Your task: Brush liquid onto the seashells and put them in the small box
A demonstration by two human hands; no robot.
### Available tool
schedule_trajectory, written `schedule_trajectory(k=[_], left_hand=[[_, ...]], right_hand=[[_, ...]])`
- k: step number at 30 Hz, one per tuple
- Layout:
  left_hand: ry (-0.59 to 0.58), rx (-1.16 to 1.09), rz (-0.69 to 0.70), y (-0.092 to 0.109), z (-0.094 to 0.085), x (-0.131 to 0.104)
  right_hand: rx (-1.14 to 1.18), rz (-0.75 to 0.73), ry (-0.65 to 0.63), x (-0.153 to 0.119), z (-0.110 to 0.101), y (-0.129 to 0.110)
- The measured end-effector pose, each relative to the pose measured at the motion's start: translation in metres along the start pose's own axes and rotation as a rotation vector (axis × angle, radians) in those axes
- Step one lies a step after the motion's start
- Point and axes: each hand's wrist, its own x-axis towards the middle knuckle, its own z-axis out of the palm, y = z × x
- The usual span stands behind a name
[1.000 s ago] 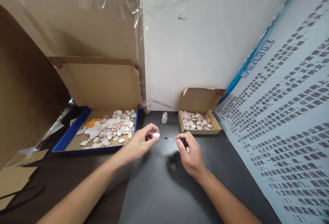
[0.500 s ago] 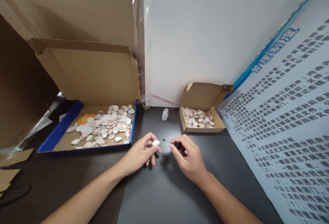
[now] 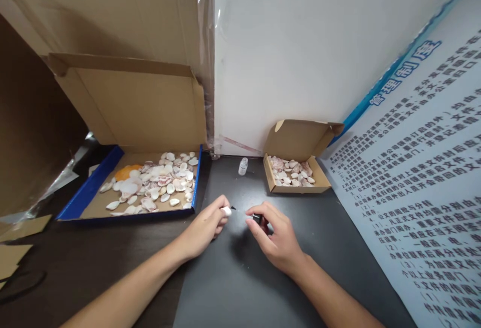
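A small white shell (image 3: pixel 227 211) is pinched between the thumb and curled fingers of my left hand (image 3: pixel 206 226). My right hand (image 3: pixel 275 235) grips the black cap (image 3: pixel 257 218) of a small brush. The thin stem of the brush reaches left, and its dark tip (image 3: pixel 233 208) is right beside the shell; whether they touch I cannot tell. Behind the hands, a small clear bottle (image 3: pixel 243 166) with a white label stands upright on the dark grey mat (image 3: pixel 221 278).
At the left, an open blue-edged cardboard box (image 3: pixel 194 180) holds many shells and an orange one. A smaller open box (image 3: pixel 300 189) of shells sits at the back right. Beyond stands a white panel (image 3: pixel 278 67); a printed sheet (image 3: pixel 424 177) borders the right side.
The brush tip has moved left, up to the shell. The fingers of my left hand have curled in more tightly, and more of the black cap shows in my right hand.
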Motion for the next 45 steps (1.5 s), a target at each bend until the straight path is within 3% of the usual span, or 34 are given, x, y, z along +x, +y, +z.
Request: schedule_trajectory(k=[11,14,18,22,26,30,42,45], left_hand=[[0.052,0.085,0.110,-0.009,-0.009,0.006],[0.037,0.072,0.098,-0.005,-0.008,0.005],[0.017,0.069,0.061,-0.003,-0.006,0.005],[0.003,0.041,0.054,-0.005,-0.007,0.005],[0.010,0.006,0.049,-0.006,-0.008,0.006],[0.014,-0.072,0.051,-0.008,-0.010,0.005],[0.015,-0.199,0.001,0.000,-0.005,0.002],[0.017,-0.209,0.002,0.001,-0.005,0.002]], right_hand=[[-0.079,0.036,0.042,0.001,-0.002,0.001],[-0.077,0.032,-0.010,0.001,-0.002,0.002],[-0.084,0.063,0.050,0.001,-0.003,0.002],[-0.075,0.038,-0.016,0.002,-0.004,0.001],[-0.088,0.064,0.039,0.002,-0.005,0.001],[-0.075,0.021,-0.040,0.001,-0.004,0.001],[-0.119,0.080,0.043,0.001,-0.004,-0.001],[-0.090,0.038,-0.001,0.001,-0.005,-0.001]])
